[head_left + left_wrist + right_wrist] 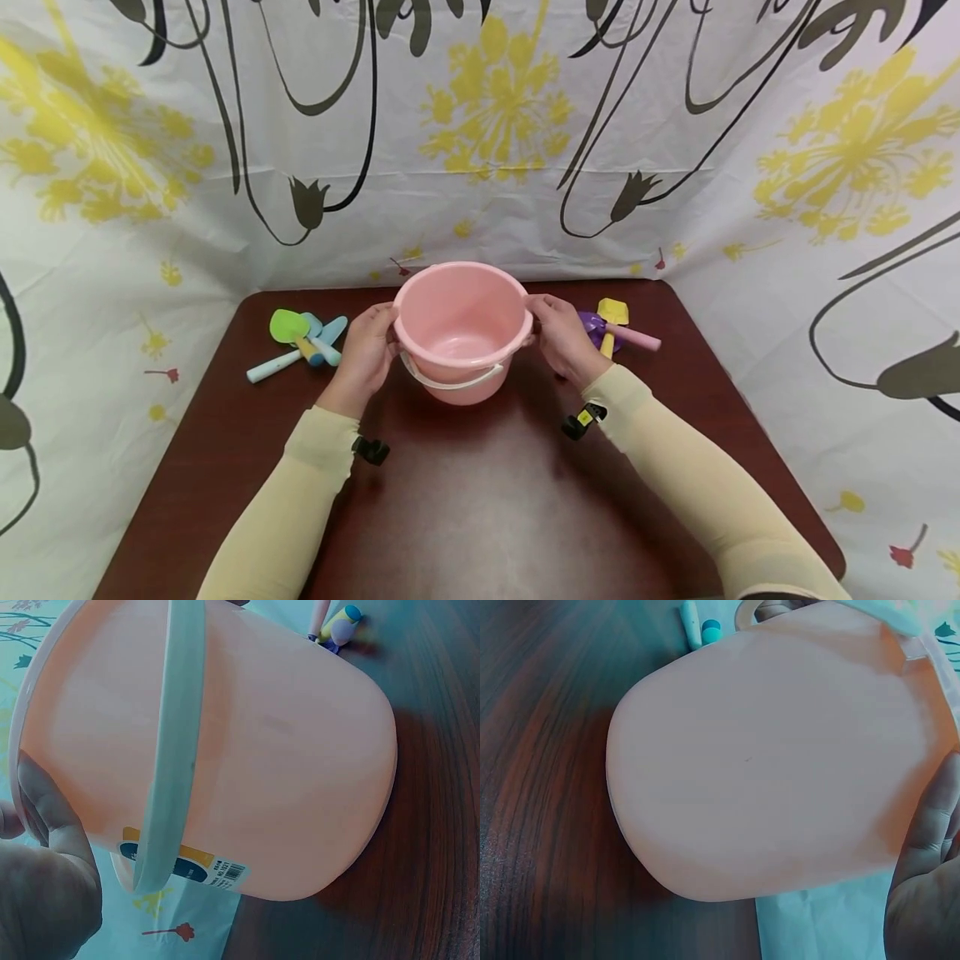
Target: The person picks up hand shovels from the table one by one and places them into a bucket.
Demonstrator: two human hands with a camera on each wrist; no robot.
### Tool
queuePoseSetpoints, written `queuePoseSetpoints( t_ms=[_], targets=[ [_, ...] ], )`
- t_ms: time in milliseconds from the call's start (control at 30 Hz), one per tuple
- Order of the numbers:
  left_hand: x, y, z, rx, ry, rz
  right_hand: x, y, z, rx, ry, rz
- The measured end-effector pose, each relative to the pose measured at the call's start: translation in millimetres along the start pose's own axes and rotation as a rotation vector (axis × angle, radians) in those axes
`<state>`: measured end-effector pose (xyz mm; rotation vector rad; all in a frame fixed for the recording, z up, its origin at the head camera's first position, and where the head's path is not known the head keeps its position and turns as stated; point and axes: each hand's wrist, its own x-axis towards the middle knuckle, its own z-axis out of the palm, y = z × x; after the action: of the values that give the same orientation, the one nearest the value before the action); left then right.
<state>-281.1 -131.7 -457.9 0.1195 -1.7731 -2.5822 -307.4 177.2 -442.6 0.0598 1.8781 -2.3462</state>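
A pink bucket (459, 312) with a pale handle (461, 383) hanging down its near side is between both hands, over the middle of the table. My left hand (366, 354) grips its rim on the left, fingers behind the wall. On the opposite side my right hand (561, 337) pinches the rim. The left wrist view shows the bucket's side (285, 750), crossed by the handle (176, 742), and a printed label (214, 870) with a barcode. In the right wrist view the smooth pink wall (757, 765) fills the middle, with the hand (926, 877) at the rim.
Left of the bucket lie several toy tools, among them a green shovel (287, 326) and one with a light-blue handle (273, 365). To the right are a purple piece (591, 327), a yellow shovel (613, 312) and a pink handle (633, 337). Patterned cloth (480, 217) surrounds the dark table (465, 517).
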Motion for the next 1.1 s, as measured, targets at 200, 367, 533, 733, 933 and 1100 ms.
queuePoseSetpoints(
  t_ms=[200, 367, 533, 733, 933, 1100],
  targets=[
    [2.0, -6.0, -0.4, -0.038, 0.011, 0.002, -0.5, 5, -1, 0.027, 0.017, -0.003],
    [1.7, -8.4, 0.7, -0.044, 0.018, 0.008, -1.8, 9, 0, 0.043, 0.018, -0.020],
    [2.1, -8.2, 0.8, -0.049, 0.020, 0.025, -0.2, 7, -1, 0.033, 0.000, -0.019],
    [1.6, -5.8, -0.8, -0.047, 0.032, 0.022, -0.7, -7, -5, -0.134, -0.062, 0.027],
    [1.0, -3.7, 0.9, -0.045, 0.024, 0.016, -2.1, -20, -10, -0.324, -0.085, 0.061],
    [-0.1, -1.9, 2.7, -0.026, 0.024, 0.010, -2.5, -24, -15, -0.416, -0.063, 0.042]
  ],
)
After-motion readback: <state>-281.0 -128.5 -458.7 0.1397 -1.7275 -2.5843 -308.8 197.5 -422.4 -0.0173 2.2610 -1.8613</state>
